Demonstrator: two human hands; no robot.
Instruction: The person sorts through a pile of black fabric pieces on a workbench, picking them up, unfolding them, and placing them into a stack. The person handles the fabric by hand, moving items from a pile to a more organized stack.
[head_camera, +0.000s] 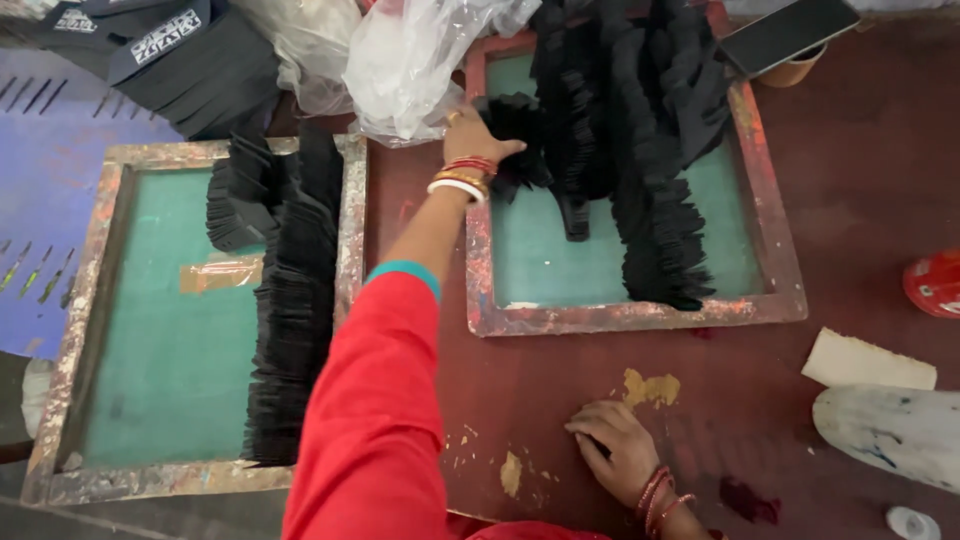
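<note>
Black fabric pieces: a thick fanned stack of black fabric pieces (620, 140) lay on the right printing frame (780, 290), on its green mesh, spread from the upper left corner down toward the lower right.
Long axis: the main row ran almost top to bottom in the picture, a little slanted to the right at its lower end.
Left hand: the left hand (478, 135) was stretched far forward, at the upper left corner of that frame, and its grip was closed on the left edge of the black fabric pieces; the thumb side pressed on the bunch.
Direction from the grip: the rest of the stack lay to the right of this hand and below it, so the hand was at the near-left end of the pile.
Right hand: the right hand (615, 450) rested flat on the dark red desk (860, 180), fingers curled down with a small dark thing under the fingertips; I cannot tell what.
Nearer hand: the left one was clearly nearer, touching the stack; the right one was well apart from it, below the frame.
Second stack: another row of black pieces (290, 300) lay on the left frame (90, 300), left of the red sleeve (370, 420).
Other things: clear plastic bags (410, 60) lay just above the left hand.
</note>
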